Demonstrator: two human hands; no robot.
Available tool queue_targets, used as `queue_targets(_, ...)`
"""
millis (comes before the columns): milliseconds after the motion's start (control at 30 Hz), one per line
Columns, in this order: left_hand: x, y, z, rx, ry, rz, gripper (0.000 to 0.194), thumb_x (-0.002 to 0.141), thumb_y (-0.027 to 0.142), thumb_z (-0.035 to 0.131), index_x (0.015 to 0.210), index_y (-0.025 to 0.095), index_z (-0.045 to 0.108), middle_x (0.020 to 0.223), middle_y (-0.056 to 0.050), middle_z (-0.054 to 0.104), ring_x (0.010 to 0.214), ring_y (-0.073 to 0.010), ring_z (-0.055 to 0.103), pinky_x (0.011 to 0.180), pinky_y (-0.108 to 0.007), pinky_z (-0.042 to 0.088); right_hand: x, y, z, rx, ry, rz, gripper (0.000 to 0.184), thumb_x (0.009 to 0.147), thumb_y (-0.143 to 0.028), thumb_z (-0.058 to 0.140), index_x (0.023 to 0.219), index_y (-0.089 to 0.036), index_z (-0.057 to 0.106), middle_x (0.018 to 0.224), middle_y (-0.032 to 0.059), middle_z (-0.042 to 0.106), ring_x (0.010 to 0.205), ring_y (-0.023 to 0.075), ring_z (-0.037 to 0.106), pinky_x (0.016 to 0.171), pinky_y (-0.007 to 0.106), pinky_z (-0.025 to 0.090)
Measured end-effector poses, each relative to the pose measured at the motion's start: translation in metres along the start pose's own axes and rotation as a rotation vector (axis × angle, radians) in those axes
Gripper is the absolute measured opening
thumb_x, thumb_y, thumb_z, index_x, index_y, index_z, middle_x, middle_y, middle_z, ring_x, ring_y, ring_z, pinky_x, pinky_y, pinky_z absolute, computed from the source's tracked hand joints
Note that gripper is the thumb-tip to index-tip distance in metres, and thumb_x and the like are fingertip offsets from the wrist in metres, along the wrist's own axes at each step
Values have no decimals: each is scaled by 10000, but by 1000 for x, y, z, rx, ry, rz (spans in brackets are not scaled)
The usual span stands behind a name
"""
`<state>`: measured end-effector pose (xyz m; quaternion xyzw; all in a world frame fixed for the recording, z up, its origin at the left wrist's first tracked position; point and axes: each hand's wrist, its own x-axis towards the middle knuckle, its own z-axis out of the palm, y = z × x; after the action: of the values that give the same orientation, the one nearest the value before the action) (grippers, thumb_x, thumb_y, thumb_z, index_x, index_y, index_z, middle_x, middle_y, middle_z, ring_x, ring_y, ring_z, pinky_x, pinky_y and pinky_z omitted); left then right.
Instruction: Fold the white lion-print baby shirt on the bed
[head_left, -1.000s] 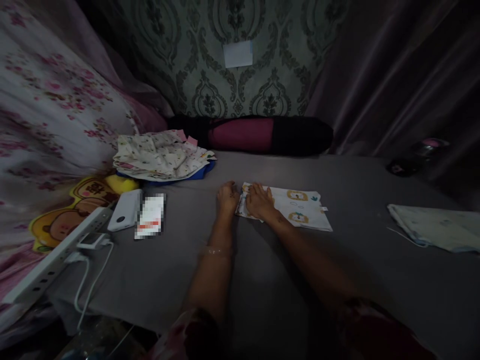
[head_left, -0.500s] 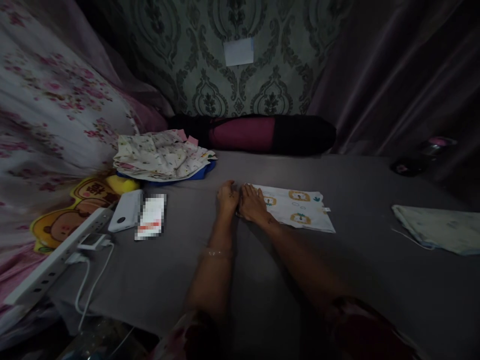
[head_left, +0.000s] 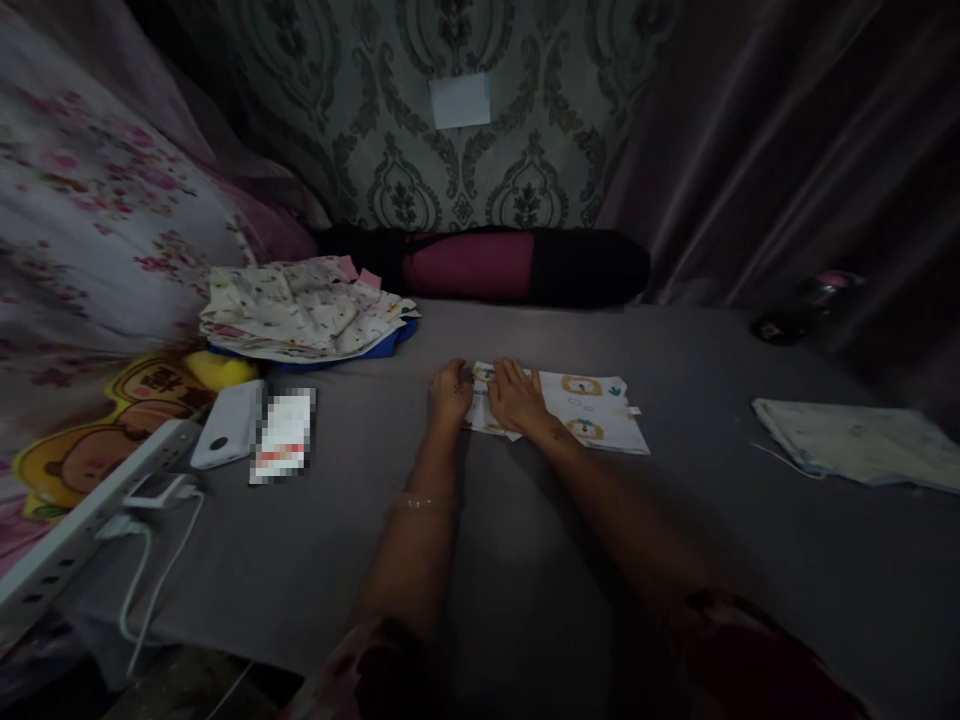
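Observation:
A folded white garment (head_left: 609, 410) printed with orange-and-teal animal figures lies flat on the grey-covered surface, a small tag on its right edge. My left hand (head_left: 451, 392) is at the garment's left end, its fingers curled around the edge and partly hidden. Just right of it, my right hand (head_left: 517, 395) lies flat on top of the cloth with fingers stretched out. Between the two hands a narrow strip of the printed fabric shows.
A pile of printed clothes (head_left: 300, 310) rests at the back left. Nearer are a white power bank (head_left: 231, 425), a blurred phone (head_left: 283, 435) and a power strip (head_left: 97, 500) with cables. A pale folded cloth (head_left: 855, 440) lies right, a bottle (head_left: 802, 310) behind it. A dark roll (head_left: 465, 265) lines the wall.
My right hand has slid slightly away from my left hand, uncovering printed fabric between them. My left hand stays at the garment's left end. The whole view has shifted a little.

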<state>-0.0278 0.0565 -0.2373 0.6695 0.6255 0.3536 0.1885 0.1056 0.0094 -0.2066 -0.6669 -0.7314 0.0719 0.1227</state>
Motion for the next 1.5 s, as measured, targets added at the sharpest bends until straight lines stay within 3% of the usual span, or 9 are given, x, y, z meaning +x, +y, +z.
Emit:
queue_targets(267,3,-3,3,8,-21,15,491,789,22,449,1241,148,594,1230,-120,666,1149,-192,614,992,-297,450,-4,0,11,-15,-30,-5,565,997,-358,231,1492,-118,357,1590,109,281,1470,257,203,1175,553,129)
queue_targets(567,1,1,4,21,-22,55,454,811,36,423,1210,146,608,1184,-120,686,1112,-203,628,961,-300,460,-5,1,3,50,-60,-1,557,1006,-355,209,1491,-125,358,1590,103,285,1470,244,211,1184,522,133)
queue_targets(733,-3,5,6,12,-25,55,361,904,129,403,1193,180,613,1160,-99,694,1090,-197,635,949,-299,463,-9,18,-12,39,-24,44,567,1016,-358,171,1501,-114,332,1590,109,282,1469,248,214,1179,531,146)
queue_targets(900,-5,9,12,16,-27,93,321,957,255,417,1193,167,616,1143,-111,695,1074,-208,634,962,-316,460,-19,35,-13,-71,-13,70,553,1011,-361,213,1489,-128,366,1584,112,297,1465,258,218,1177,552,111)
queue_targets(1500,-8,6,17,135,-36,169,331,926,249,493,1223,163,610,1209,-119,650,1152,-230,585,1027,-336,418,-24,37,-9,-34,-52,69,565,1013,-366,198,1501,-120,340,1591,125,275,1472,262,197,1175,551,108)
